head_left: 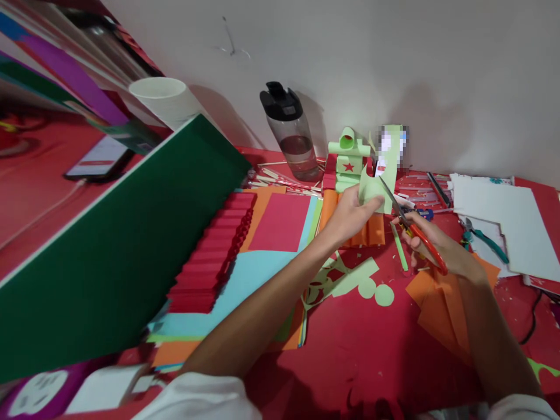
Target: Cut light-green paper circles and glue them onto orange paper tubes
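Note:
My left hand (352, 217) pinches a curled sheet of light green paper (373, 189) near its lower edge. In my right hand (431, 242) is a pair of scissors (426, 245) with red-orange handles, its blades reaching up to the paper's right part. Behind the paper stands a light green paper model (349, 166) with rolled tubes and a red star. Cut green circles (384, 295) and a green offcut (356, 276) lie on the red surface below my hands. A narrow green strip (399, 249) rests just left of the scissors.
A water bottle (294, 137) stands by the wall. On the left, a dark green board (126, 245) leans beside pleated red paper (210, 254) and coloured sheets (245, 274). Teal-handled pliers (487, 242), white board (520, 219) and folded orange paper (441, 315) lie right. A phone (100, 158) lies far left.

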Demonstrator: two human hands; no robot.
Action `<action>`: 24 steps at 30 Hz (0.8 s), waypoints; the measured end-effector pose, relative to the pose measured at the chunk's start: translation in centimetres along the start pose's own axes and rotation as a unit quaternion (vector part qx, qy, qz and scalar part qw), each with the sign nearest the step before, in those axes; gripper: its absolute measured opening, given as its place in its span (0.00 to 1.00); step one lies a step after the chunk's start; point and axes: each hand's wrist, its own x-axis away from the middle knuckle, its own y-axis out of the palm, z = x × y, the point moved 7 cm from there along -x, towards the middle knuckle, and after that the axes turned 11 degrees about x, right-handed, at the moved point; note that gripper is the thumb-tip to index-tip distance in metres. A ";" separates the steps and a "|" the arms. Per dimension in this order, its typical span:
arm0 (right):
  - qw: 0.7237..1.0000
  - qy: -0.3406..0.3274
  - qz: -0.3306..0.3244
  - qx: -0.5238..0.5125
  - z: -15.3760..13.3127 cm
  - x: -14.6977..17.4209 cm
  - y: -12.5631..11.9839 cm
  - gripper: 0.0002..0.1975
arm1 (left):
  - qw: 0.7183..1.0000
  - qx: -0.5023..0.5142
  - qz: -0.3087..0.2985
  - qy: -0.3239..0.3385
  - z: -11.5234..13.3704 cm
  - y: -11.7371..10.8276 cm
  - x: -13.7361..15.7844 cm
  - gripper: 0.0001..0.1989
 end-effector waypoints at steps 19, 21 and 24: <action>0.996 -0.060 0.071 0.011 -0.5 -1.2 0.1 0.28 | 0.999 0.032 -0.015 0.010 1.3 0.1 0.6 0.14; 0.994 -0.072 0.086 0.007 -0.9 -1.2 0.1 0.27 | 0.999 0.021 -0.044 0.015 1.6 0.3 0.7 0.17; 0.991 -0.086 0.099 0.008 -1.2 -1.1 0.1 0.29 | 0.997 0.016 -0.074 0.025 1.9 0.5 0.8 0.19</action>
